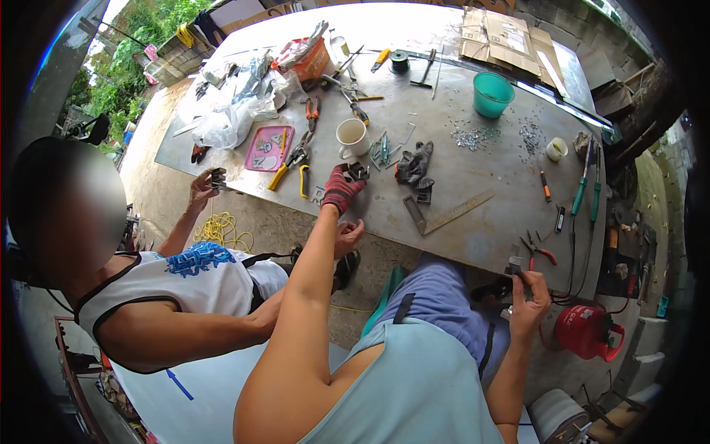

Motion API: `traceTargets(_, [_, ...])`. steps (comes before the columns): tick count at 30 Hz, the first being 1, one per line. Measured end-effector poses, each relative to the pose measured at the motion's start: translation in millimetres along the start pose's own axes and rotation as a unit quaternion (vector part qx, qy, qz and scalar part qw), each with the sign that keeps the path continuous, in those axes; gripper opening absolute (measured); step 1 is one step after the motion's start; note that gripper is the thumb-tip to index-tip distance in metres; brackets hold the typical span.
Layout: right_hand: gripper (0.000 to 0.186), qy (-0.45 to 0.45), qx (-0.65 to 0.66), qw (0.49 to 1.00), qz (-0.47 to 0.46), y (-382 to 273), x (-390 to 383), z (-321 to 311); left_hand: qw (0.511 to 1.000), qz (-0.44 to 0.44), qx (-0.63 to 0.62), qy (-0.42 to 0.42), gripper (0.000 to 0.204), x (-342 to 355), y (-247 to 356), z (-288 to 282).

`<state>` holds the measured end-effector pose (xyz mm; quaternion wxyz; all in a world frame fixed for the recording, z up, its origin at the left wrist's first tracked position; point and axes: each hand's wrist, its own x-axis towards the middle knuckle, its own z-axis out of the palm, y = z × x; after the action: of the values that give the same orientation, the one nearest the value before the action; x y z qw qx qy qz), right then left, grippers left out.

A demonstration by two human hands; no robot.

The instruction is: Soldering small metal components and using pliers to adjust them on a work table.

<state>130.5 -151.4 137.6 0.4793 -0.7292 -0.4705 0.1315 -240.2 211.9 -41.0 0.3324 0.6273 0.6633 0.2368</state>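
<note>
My left hand (342, 189), in a red and black striped glove, is closed on a small dark metal piece (359, 172) at the table (429, 214), just below a white mug (351, 133). Short metal rods (383, 150), a dark glove (416, 164) and a metal square (451, 214) lie to its right. My bare right hand (529, 300) pinches a small metal bracket (515, 263) at the table's front edge, close to red-handled pliers (543, 254).
A co-worker (177, 303) stands at my left, one hand (201, 191) holding a metal piece. Cutters (292, 166), a pink tray (266, 148), plastic bags (233, 118), a green bucket (493, 95) and torches (580, 189) rest on the table. A red gas cylinder (580, 329) is at lower right.
</note>
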Motion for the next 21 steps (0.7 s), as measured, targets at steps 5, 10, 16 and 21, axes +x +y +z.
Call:
traceTargets(5, [0.011,0.016,0.044,0.999,0.023,-3.1,3.2,0.7,0.951,0.074,-0.296,0.05,0.071,-20.2,9.6,-7.4])
traceTargets(10, [0.008,0.005,0.04,0.999,0.019,-2.5,2.3,0.3,0.939,0.012,-0.344,-0.007,0.075,-35.6,29.4,-18.5])
traceTargets(16, [0.01,0.008,0.045,0.999,0.028,2.0,-1.7,-3.8,0.994,0.087,0.055,0.04,0.089,-28.2,54.8,-17.2])
traceTargets(21, [0.011,0.011,0.048,0.998,0.034,2.6,-3.7,-1.1,0.966,0.109,0.233,0.002,0.097,-25.8,38.2,5.1])
